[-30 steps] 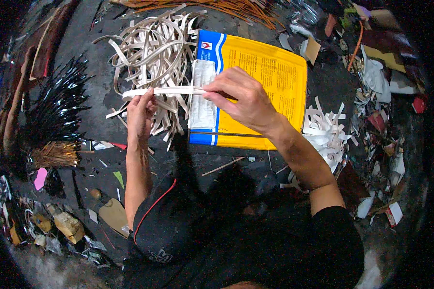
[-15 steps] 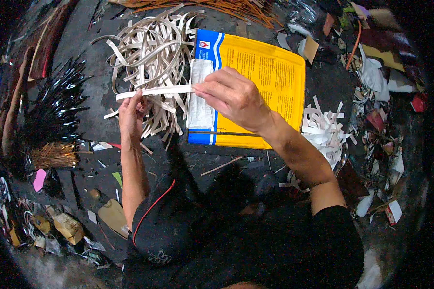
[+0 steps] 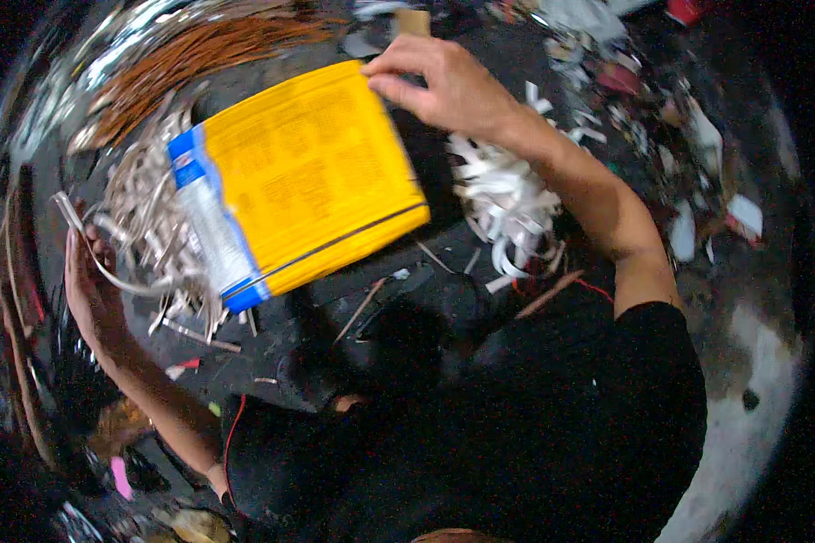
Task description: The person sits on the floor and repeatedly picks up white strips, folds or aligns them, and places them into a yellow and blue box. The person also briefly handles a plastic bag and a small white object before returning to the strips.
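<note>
1. A large yellow bag (image 3: 312,176) with a blue and white end lies tilted across the upper middle of the frame, its blue end pointing lower left. The right hand (image 3: 444,81) pinches its upper right corner, fingers closed on the edge.
2. The left hand (image 3: 91,290), at the far left edge, is curled around a thin pale strip (image 3: 100,258) that arcs out from a heap of pale strips (image 3: 158,235) beside the bag's blue end.
3. One second ago both hands were together above the bag, stretching one pale strip between them. Now they are well apart, and the right hand has let go of the strip and taken the bag instead.
4. The bag lay flat and square before; now it sits skewed, which suggests it is being lifted or shifted.
5. The view has swung as well, so everything sits differently in the frame.
6. Around them: a bundle of brown sticks (image 3: 199,54) at upper left, a pile of white curled strips (image 3: 507,204) right of the bag, and scattered scraps (image 3: 697,136) on the dark floor (image 3: 371,290).
</note>
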Available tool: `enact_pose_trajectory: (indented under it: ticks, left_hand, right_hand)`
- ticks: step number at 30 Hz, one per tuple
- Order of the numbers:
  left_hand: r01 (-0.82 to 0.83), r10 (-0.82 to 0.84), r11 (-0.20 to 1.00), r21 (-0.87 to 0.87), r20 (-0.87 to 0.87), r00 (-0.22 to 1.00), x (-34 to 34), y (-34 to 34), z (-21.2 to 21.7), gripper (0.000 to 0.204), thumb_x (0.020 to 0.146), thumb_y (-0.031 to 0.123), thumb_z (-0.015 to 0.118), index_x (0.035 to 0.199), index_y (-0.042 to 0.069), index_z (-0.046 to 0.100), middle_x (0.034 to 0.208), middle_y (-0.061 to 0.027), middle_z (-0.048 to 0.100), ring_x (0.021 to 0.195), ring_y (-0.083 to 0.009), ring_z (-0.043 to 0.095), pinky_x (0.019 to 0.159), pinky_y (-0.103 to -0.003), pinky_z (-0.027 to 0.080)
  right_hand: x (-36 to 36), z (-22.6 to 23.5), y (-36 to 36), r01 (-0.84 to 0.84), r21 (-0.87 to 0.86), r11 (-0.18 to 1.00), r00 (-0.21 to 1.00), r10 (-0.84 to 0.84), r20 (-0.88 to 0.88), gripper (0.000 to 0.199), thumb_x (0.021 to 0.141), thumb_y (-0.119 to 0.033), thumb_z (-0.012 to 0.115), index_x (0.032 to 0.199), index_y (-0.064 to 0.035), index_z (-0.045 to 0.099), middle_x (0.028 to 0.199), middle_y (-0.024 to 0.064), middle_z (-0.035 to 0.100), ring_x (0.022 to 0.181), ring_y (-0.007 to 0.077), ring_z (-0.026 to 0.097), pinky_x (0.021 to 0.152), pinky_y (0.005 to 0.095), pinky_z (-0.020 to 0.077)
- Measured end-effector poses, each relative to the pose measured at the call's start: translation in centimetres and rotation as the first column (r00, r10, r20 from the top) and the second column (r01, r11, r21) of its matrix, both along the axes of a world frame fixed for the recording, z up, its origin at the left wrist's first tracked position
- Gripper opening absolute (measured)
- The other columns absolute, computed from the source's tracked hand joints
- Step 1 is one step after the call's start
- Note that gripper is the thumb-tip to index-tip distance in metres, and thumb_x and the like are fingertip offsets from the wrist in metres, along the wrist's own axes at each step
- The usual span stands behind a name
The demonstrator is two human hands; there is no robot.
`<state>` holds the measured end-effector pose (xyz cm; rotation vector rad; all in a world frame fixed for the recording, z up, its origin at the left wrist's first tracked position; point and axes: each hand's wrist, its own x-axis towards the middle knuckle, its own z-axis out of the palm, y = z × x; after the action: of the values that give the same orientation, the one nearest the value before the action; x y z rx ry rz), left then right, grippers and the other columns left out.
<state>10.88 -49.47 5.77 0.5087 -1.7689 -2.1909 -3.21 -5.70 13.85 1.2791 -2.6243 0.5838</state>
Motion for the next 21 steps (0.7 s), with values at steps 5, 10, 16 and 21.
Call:
enact_pose_trajectory:
  ticks: [5, 10, 16, 21]
  left_hand:
    - [0.143, -0.151, 0.906, -0.4, 0.009, 0.988, -0.7, 1.4, -7.3, 0.05, 0.098, 0.036, 0.048, 0.136, 0.005, 0.043, 0.13, -0.0146, 0.052, 0.12, -0.0221, 0.051, 0.1, -0.035, 0.039]
    - [0.082, -0.066, 0.975, -0.207, 0.085, 0.994, 2.4, 3.8, -4.9, 0.043, 0.097, 0.03, 0.051, 0.131, 0.004, 0.05, 0.121, -0.0119, 0.059, 0.114, -0.0192, 0.055, 0.096, -0.032, 0.042]
    - [0.048, -0.039, 0.978, -0.201, 0.047, 0.998, 3.0, 5.2, -4.6, 0.041, 0.097, 0.029, 0.052, 0.129, 0.003, 0.052, 0.115, -0.0098, 0.062, 0.107, -0.0156, 0.057, 0.094, -0.03, 0.043]
    - [0.053, -0.056, 0.977, -0.209, -0.01, 0.998, 2.9, 7.3, -4.1, 0.038, 0.097, 0.026, 0.052, 0.126, 0.002, 0.054, 0.113, -0.0091, 0.062, 0.105, -0.0152, 0.058, 0.094, -0.029, 0.044]
  right_hand:
    - [0.0, -5.2, 17.2, 0.386, 0.295, 0.874, 0.875, -0.448, 0.183, 0.028, 0.085, -0.031, 0.058, 0.087, -0.0042, 0.069, 0.085, 0.0173, 0.067, 0.08, 0.0353, 0.064, 0.072, 0.0434, 0.0504]
    - [3.1, -16.0, 23.5, 0.262, 0.767, 0.586, 0.786, -0.591, 0.183, 0.021, 0.089, -0.015, 0.052, 0.1, -0.0055, 0.067, 0.109, 0.0157, 0.061, 0.106, 0.036, 0.055, 0.09, 0.0439, 0.0437]
    - [3.9, -15.7, 27.2, 0.189, 0.599, 0.778, 0.908, -0.371, 0.195, 0.02, 0.084, -0.014, 0.055, 0.102, -0.008, 0.063, 0.108, 0.0108, 0.059, 0.107, 0.0306, 0.054, 0.092, 0.0445, 0.0405]
    - [5.9, -15.6, 27.9, 0.237, 0.66, 0.713, 0.896, -0.423, 0.134, 0.017, 0.081, -0.017, 0.06, 0.095, -0.0081, 0.063, 0.097, 0.0113, 0.061, 0.096, 0.0332, 0.057, 0.088, 0.0447, 0.0417]
